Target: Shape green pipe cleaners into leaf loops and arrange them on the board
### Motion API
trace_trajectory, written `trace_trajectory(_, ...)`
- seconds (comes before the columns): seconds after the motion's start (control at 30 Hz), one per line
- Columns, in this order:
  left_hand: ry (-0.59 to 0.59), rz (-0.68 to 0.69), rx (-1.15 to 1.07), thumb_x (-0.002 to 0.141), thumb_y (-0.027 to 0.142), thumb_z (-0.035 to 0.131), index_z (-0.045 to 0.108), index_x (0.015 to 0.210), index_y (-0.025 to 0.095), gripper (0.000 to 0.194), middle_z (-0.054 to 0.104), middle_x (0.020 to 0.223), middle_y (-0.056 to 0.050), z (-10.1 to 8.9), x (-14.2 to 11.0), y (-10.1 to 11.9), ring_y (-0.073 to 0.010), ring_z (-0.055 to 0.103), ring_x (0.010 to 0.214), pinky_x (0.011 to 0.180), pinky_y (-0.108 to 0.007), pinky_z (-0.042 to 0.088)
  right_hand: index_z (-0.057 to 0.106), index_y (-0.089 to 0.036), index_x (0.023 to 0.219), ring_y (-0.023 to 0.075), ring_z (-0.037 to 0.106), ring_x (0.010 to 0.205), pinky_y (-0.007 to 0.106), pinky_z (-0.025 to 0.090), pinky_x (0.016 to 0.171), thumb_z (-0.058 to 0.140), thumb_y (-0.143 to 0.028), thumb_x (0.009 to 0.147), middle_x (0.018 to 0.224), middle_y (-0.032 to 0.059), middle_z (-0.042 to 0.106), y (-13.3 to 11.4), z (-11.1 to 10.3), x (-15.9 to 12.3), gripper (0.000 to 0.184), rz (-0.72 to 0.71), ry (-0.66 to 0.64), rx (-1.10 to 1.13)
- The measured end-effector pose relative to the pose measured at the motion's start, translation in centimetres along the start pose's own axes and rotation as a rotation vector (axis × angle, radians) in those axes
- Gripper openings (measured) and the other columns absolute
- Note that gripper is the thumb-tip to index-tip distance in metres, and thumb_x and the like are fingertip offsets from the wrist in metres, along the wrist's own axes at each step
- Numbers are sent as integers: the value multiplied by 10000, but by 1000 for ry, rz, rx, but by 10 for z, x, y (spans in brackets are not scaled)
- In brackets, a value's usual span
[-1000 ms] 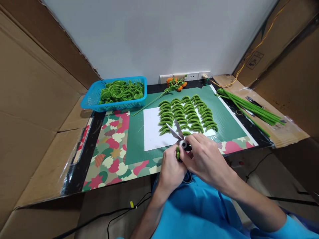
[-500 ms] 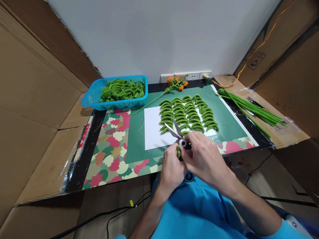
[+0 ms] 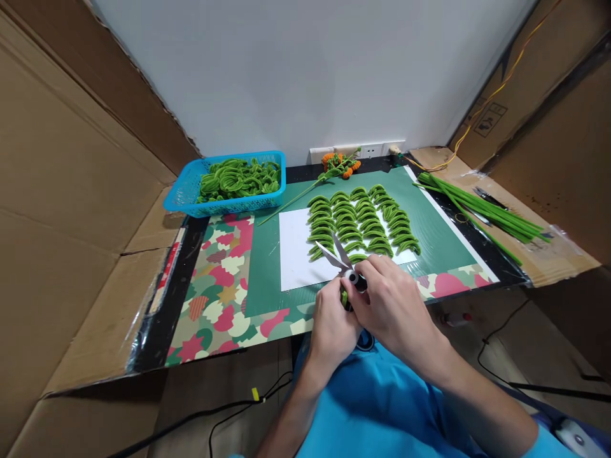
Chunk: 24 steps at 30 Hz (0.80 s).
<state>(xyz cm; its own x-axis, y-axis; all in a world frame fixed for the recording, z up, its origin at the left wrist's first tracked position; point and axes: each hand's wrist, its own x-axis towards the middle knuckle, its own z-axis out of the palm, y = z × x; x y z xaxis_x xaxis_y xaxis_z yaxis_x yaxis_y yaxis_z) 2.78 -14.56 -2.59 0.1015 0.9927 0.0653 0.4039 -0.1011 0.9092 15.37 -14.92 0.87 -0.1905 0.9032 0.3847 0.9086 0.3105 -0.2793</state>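
Observation:
My left hand (image 3: 334,324) is closed around a green fuzzy chenille piece (image 3: 344,296), of which only a short bit shows. Beside it, my right hand (image 3: 394,299) grips the scissors (image 3: 337,257) near the white pivot. Their blades are spread and point up and left over the paper; the handles are mostly hidden by my hands. Just beyond the blades, curved green chenille leaves (image 3: 367,224) lie in several columns on a white sheet (image 3: 293,248). Both hands touch each other above the table's front edge.
A blue basket (image 3: 224,208) with green chenille pieces stands back left. An orange flower on a long stem (image 3: 341,165) lies behind the leaves. Green stems (image 3: 487,210) and a dark tool (image 3: 489,196) lie right. Cardboard walls flank the green mat (image 3: 265,273).
The view has shifted slightly. My hands keep nearly the same pose, with the scissors' blades still spread; the green piece between my hands shows a little less than before.

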Motion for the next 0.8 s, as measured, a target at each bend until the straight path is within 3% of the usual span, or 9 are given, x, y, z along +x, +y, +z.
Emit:
trace_trajectory(0.3, -23, 25, -39, 936, 222, 552, 446, 712, 211, 249, 585, 693, 5, 0, 1, 0, -137, 481, 640, 566, -260, 312, 608, -197, 832, 259, 582, 794, 372, 391, 662, 624, -163, 1007, 825, 71, 621, -5, 2, -3, 179, -35, 45, -38)
trace_trajectory(0.43, -12, 30, -55, 945, 251, 561, 458, 713, 211, 257, 510, 648, 23, -1, 1, -1, -140, 464, 633, 564, -261, 319, 619, -202, 831, 262, 580, 800, 379, 422, 685, 607, -144, 1012, 843, 81, 642, -6, 5, -1, 190, -83, 43, -65)
trace_trajectory(0.63, 45, 2, -97, 950, 241, 600, 479, 758, 208, 229, 481, 660, 36, 2, 3, -3, -147, 481, 670, 590, -260, 339, 649, -176, 855, 262, 622, 786, 376, 436, 640, 655, -235, 1006, 817, 79, 661, -2, 1, 10, 163, -87, 41, -88)
trace_trajectory(0.8, 23, 104, -197, 974, 237, 614, 491, 856, 206, 174, 498, 757, 31, -5, -2, 8, -139, 462, 690, 618, -263, 360, 664, -169, 820, 252, 631, 738, 366, 426, 612, 644, -253, 992, 785, 87, 673, -1, -11, 12, 192, -20, 91, 23)
